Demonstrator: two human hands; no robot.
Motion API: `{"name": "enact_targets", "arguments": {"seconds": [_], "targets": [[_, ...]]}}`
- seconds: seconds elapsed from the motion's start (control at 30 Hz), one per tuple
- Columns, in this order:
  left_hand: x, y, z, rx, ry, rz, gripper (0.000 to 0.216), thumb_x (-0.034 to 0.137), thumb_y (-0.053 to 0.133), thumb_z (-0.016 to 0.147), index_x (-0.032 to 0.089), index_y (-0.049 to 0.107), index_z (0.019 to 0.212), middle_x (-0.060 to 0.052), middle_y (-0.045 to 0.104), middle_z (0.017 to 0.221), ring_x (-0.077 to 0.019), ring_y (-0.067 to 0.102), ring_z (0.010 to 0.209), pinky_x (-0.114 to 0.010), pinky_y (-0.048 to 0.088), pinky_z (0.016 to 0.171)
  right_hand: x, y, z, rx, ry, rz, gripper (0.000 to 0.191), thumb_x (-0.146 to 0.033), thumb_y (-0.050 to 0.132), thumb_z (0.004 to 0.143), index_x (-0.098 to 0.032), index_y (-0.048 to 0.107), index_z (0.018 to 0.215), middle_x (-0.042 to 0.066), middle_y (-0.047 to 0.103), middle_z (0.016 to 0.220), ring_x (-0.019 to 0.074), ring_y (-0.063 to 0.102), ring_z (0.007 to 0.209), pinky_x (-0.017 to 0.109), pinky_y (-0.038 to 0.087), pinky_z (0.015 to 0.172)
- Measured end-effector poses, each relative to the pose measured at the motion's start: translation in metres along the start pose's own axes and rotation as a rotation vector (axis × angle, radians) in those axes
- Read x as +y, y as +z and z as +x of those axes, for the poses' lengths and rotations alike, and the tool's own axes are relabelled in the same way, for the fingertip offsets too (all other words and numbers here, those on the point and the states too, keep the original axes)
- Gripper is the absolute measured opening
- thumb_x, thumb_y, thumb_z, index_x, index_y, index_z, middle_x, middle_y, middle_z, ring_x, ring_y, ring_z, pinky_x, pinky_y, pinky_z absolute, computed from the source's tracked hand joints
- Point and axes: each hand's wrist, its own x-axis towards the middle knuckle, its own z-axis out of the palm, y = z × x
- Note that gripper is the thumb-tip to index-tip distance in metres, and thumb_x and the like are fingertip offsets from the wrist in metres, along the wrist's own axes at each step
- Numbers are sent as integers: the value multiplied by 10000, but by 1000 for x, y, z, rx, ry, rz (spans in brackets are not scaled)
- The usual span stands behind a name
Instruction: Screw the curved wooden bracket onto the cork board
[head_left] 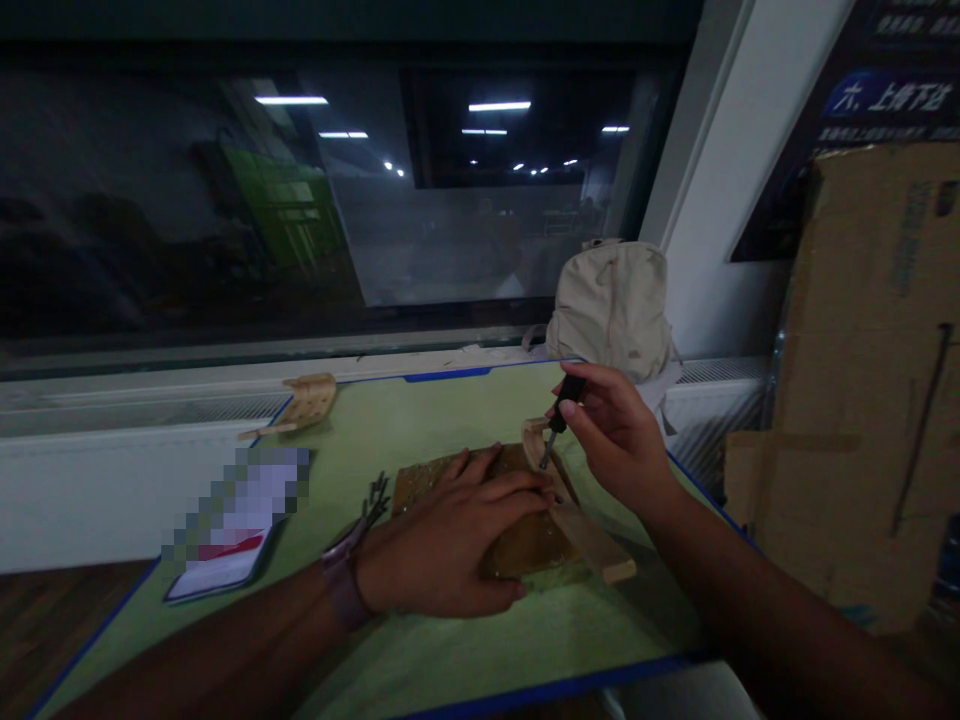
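Observation:
My left hand (450, 535) lies flat, fingers stretched out, pressing on a brown board (525, 545) on the green table mat (420, 640). A pale wooden piece (589, 540) rests along the board's right side. My right hand (615, 435) is closed round a small black-handled screwdriver (559, 415), held upright with its tip on the wooden piece near my left fingertips. A small pile of dark screws (375, 495) lies just left of the board, by my left wrist.
Another curved wooden part (304, 405) sits at the mat's far left corner. A phone or card (225, 560) lies at the left. A beige backpack (611, 305) stands on the sill under a dark window. A cardboard box (862, 380) stands at the right.

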Motion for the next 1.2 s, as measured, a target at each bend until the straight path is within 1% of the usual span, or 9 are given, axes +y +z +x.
{"name": "enact_targets", "arguments": {"seconds": [0.13, 0.23, 0.37, 0.57, 0.73, 0.8, 0.9, 1.07, 1.2], "targets": [[-1, 1, 1, 19, 15, 11, 802, 395, 874, 776, 219, 552, 1489, -47, 511, 1613, -448, 372, 1470, -641, 284, 1248, 0, -1, 0, 4, 1, 12, 273, -408, 644, 1026, -324, 700, 1280, 42, 745, 1089, 158, 745, 932, 309, 646, 828], [-2, 2, 0, 25, 15, 7, 805, 413, 870, 786, 230, 546, 1499, -41, 510, 1614, -451, 362, 1484, -643, 258, 1263, 1, 0, 1, -1, 11, 81, 271, -390, 617, 1047, -348, 686, 1306, 32, 776, 1113, 150, 775, 982, 308, 649, 873], [-2, 2, -1, 30, 14, 0, 836, 399, 874, 771, 266, 528, 1519, -29, 506, 1620, -457, 341, 1509, -645, 251, 1270, 4, 0, 2, 10, 21, 104, 280, -380, 686, 1007, -333, 692, 1283, 29, 787, 1064, 158, 786, 929, 319, 661, 841], [0, 1, 0, 28, 14, -10, 823, 396, 857, 787, 272, 518, 1527, -36, 511, 1617, -452, 369, 1492, -685, 250, 1257, 6, -3, 1, 63, -18, -64, 303, -366, 780, 930, -335, 734, 1228, 26, 736, 1068, 153, 727, 884, 271, 627, 740], [2, -1, 1, -17, -30, -14, 818, 377, 842, 789, 258, 522, 1533, -45, 478, 1647, -471, 304, 1532, -698, 246, 1259, 1, -3, 2, 28, -7, -31, 266, -411, 638, 1028, -354, 717, 1276, 41, 762, 1133, 172, 748, 998, 317, 642, 834], [2, -1, 0, -34, -40, -10, 811, 364, 832, 794, 255, 522, 1536, -48, 462, 1658, -477, 273, 1550, -705, 233, 1264, 1, -2, 2, -1, 7, 36, 276, -410, 595, 1053, -366, 692, 1308, 36, 775, 1139, 170, 770, 980, 348, 655, 866], [2, -1, 0, -45, -49, -12, 811, 346, 817, 805, 253, 510, 1550, -52, 448, 1667, -483, 250, 1564, -721, 219, 1265, 3, -1, 1, -27, 24, 75, 268, -401, 616, 1043, -358, 686, 1299, 30, 777, 1096, 171, 779, 924, 361, 668, 841], [1, 1, -2, -37, -35, -6, 777, 351, 792, 828, 251, 513, 1546, -67, 459, 1656, -493, 240, 1566, -752, 214, 1250, 2, -3, 1, 12, -57, -97, 272, -389, 714, 977, -336, 732, 1243, 36, 728, 1016, 174, 712, 880, 313, 635, 753], [-3, 4, -3, -17, -19, -18, 760, 321, 785, 829, 264, 513, 1537, -68, 463, 1653, -481, 232, 1579, -751, 197, 1255, -4, -5, 1, -7, -99, -168, 265, -404, 623, 1029, -333, 732, 1260, 66, 747, 1125, 205, 715, 1003, 366, 635, 837]]}}
